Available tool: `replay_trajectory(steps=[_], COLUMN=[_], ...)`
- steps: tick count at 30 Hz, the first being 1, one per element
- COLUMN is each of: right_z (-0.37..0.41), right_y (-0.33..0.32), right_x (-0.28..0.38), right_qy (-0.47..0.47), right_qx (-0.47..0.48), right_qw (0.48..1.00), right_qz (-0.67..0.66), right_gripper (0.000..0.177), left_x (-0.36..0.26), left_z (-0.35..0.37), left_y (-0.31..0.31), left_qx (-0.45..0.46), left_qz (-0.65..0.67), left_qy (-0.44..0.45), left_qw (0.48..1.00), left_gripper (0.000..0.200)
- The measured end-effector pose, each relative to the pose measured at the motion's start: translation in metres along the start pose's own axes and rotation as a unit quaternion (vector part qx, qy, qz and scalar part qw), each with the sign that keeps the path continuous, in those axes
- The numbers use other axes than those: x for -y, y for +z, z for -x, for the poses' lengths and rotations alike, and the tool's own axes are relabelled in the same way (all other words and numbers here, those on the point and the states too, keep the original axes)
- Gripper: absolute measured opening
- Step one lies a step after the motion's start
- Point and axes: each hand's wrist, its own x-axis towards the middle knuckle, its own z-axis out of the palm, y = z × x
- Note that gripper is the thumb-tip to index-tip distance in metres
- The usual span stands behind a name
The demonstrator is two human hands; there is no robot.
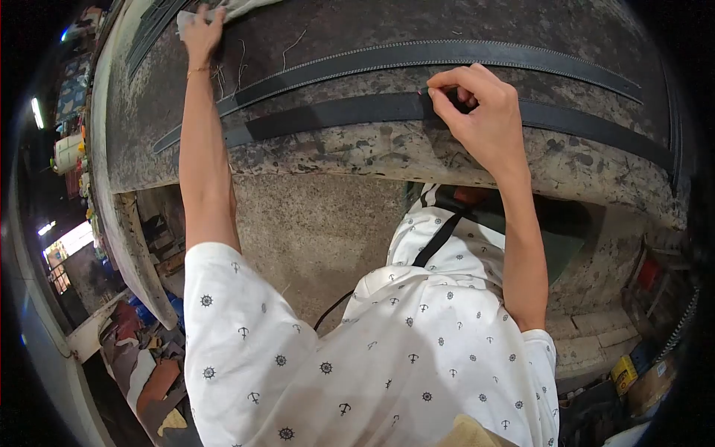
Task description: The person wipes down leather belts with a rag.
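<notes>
Down low, closest of all, is a white shirt (pixel 387 350) with tiny anchors and wheels on it. A thin black band (pixel 438 240) runs across the front of the shirt. Under the shirt you can see the speckled floor (pixel 313 231). Off to the left on the ground lie some brown and red scraps (pixel 153 372).

Next comes the table (pixel 372 155). Its top is old, grey and full of dark spots. Two long black straps lie across it, side by side but not touching.

The near strap (pixel 335 112) is plain and lies close to the table's front edge. The right hand (pixel 480 112) is on this strap, about in the middle of it. The thumb and the first fingers are pinched tight on the strap's far edge, and the other fingers are curled in.

The far strap (pixel 447 54) has a pale line of stitches along each side. A few loose threads (pixel 242 56) lie near its left end.

Farthest away, at the back left corner of the table, the left hand (pixel 202 33) rests on a pale cloth (pixel 231 9). Its fingers are close together on the cloth, but you cannot tell if they are gripping it or just pressing down.
</notes>
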Motion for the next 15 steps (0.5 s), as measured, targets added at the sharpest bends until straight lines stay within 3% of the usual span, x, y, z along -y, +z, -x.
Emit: replay_trajectory(steps=[2, 4, 6, 7, 9, 10, 11, 14, 15], right_z=[0.002, 0.001, 0.001, 0.001, 0.005, 0.007, 0.008, 0.009, 0.01], right_y=[0.002, -0.001, -0.006, -0.017, -0.045, -0.06, -0.075, -0.099, -0.099], right_x=[-0.003, -0.005, -0.007, -0.011, -0.023, -0.032, -0.041, -0.063, -0.065], right_qy=[0.026, 0.053, 0.129, 0.134, 0.123, 0.118, 0.126, 0.137, 0.132], right_qx=[-0.029, -0.057, -0.141, -0.15, -0.225, -0.261, -0.289, -0.299, -0.297], right_qw=[0.998, 0.993, 0.95, 0.935, 0.94, 0.915, 0.917, 0.906, 0.907], right_qz=[-0.042, -0.086, -0.246, -0.292, -0.226, -0.283, -0.244, -0.268, -0.267], right_gripper=[0.013, 0.012, 0.012, 0.012, 0.014, 0.015, 0.017, 0.018, 0.018], left_x=[-0.023, -0.047, -0.062, -0.101, -0.159, -0.2, -0.244, -0.331, -0.352], left_z=[0.006, 0.003, 0.006, 0.016, 0.051, 0.077, 0.101, 0.164, 0.173], left_y=[0.0, -0.027, -0.061, -0.103, -0.157, -0.18, -0.208, -0.233, -0.232], left_qx=[0.074, 0.027, 0.03, 0.004, -0.031, -0.039, -0.009, 0.152, 0.139], left_qz=[0.095, 0.088, 0.103, 0.169, 0.232, 0.31, 0.326, 0.401, 0.354], left_qy=[-0.106, -0.12, -0.137, -0.174, -0.102, -0.082, -0.054, -0.03, 0.041], left_qw=[0.987, 0.988, 0.985, 0.97, 0.967, 0.946, 0.944, 0.903, 0.924], left_gripper=[0.066, 0.058, 0.048, 0.035, 0.022, 0.012, 0.011, 0.035, 0.04])
